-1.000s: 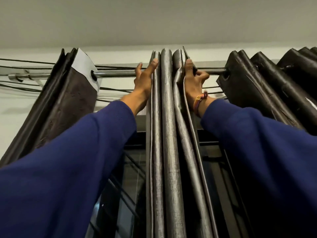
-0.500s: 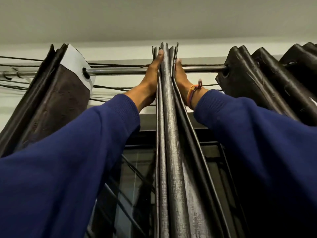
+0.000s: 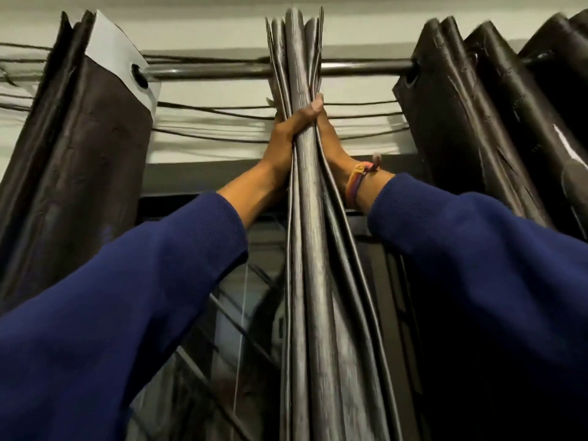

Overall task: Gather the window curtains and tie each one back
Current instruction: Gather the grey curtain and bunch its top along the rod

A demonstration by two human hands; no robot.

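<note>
I am judging this as the gathering step: my left hand (image 3: 288, 135) is gripping the middle curtain (image 3: 305, 218), hanging at twelve o'clock from the rod (image 3: 206, 71), thumb curled across its dark, glossy pleats, while my right hand (image 3: 331, 138) is pressing flat at one o'clock; tying comes next

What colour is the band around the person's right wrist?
The wristband is multicoloured, with orange, pink and purple strands, seen in the head view just above the blue sleeve.
</note>
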